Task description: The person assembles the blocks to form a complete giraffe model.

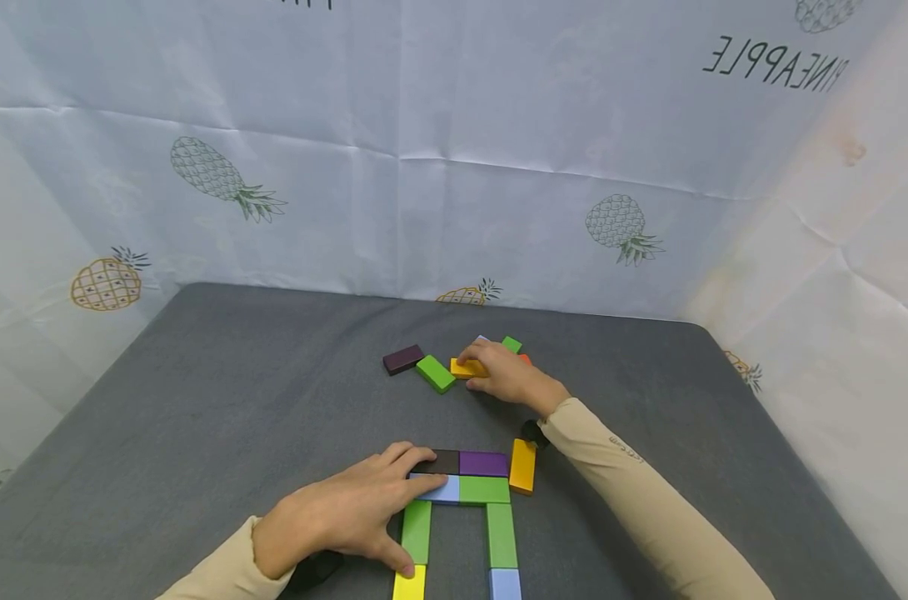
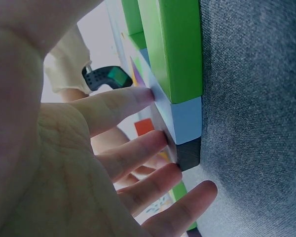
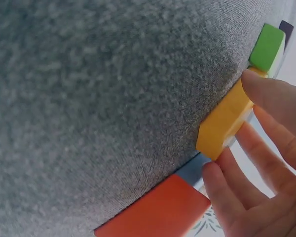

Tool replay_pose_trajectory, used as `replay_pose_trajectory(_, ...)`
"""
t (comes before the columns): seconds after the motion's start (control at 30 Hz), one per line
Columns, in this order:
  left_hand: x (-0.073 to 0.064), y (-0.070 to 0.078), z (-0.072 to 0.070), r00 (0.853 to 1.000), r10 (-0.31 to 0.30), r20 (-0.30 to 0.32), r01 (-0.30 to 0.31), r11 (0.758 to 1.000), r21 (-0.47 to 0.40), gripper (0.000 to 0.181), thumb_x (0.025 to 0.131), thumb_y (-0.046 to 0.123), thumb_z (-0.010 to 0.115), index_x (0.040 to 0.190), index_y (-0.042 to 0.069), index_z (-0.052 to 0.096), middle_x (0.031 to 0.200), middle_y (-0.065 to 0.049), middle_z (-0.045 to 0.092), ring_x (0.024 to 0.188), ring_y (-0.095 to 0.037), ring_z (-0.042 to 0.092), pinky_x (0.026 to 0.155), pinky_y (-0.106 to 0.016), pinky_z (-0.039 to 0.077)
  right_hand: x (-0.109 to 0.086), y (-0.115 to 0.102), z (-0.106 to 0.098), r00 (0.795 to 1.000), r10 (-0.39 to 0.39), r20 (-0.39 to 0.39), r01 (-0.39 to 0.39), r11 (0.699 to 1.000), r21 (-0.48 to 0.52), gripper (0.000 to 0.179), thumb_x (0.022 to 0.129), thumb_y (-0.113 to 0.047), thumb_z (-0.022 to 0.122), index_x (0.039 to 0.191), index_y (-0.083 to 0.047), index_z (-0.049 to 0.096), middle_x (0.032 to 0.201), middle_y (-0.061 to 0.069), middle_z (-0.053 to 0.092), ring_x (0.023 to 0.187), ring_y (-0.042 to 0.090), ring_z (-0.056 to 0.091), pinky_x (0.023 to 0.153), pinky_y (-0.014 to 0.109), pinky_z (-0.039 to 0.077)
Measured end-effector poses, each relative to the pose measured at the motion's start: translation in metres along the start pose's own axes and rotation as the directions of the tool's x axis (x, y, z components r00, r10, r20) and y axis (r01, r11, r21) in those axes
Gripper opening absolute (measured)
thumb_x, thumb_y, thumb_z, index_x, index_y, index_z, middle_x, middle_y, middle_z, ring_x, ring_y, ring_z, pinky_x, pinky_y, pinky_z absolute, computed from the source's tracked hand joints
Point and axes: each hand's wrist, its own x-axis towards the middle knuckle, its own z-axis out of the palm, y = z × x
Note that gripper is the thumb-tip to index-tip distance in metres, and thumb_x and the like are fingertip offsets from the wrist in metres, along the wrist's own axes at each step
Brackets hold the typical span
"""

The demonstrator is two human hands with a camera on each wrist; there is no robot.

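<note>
At the far group of blocks, my right hand [image 1: 502, 372] pinches a yellow-orange block [image 3: 227, 116], thumb on its near side and fingers behind. My left hand [image 1: 349, 504] rests spread over the left corner of a block frame. Its index fingertip touches a light blue block [image 1: 446, 495], and another fingertip lies on the black block [image 1: 446, 462]. The thumb is at a yellow block [image 1: 409, 585] below a green block [image 1: 417, 533]. Purple [image 1: 484, 463] and green blocks [image 1: 484, 490] continue the top rows; a green block [image 1: 501, 533] and a light blue block [image 1: 505, 583] form the right side.
A yellow-orange block [image 1: 523, 467] stands askew by the frame's right corner. Around the right hand lie a dark purple block [image 1: 402, 360], a green block [image 1: 435, 374], another green block [image 1: 511, 343] and an orange-red block [image 3: 158, 210]. Pineapple-print cloth [image 1: 454, 208] hangs behind the grey table [image 1: 274, 375].
</note>
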Motion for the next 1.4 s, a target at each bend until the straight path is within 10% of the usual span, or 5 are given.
replay_pose_trajectory(0.8,0.000,0.000,0.002,1.000,0.005,-0.017,-0.004,1.000,0.024,0.091,0.070,0.059,0.082,0.147,0.025,0.047,0.153,0.000,0.037,0.137,-0.021,0.037,0.107,-0.044,0.044,-0.019,-0.005,-0.012,0.995,0.067,0.068,-0.068,0.998,0.011,0.040,0.092,-0.010,0.067,0.132,-0.010,0.063,0.129,0.012,0.065,0.111,0.025,0.062,0.092,0.043,0.052)
replay_pose_trajectory(1.4,0.000,0.001,0.002,1.000,0.011,-0.021,-0.011,1.000,0.027,0.091,0.070,0.060,0.082,0.147,0.025,0.047,0.153,0.000,0.037,0.137,-0.021,0.037,0.106,-0.043,0.045,-0.048,0.004,-0.021,0.996,0.090,0.020,-0.091,0.990,0.110,0.037,0.089,-0.013,0.070,0.126,-0.007,0.067,0.076,0.003,0.052,0.065,0.012,0.043,0.060,0.025,0.034)
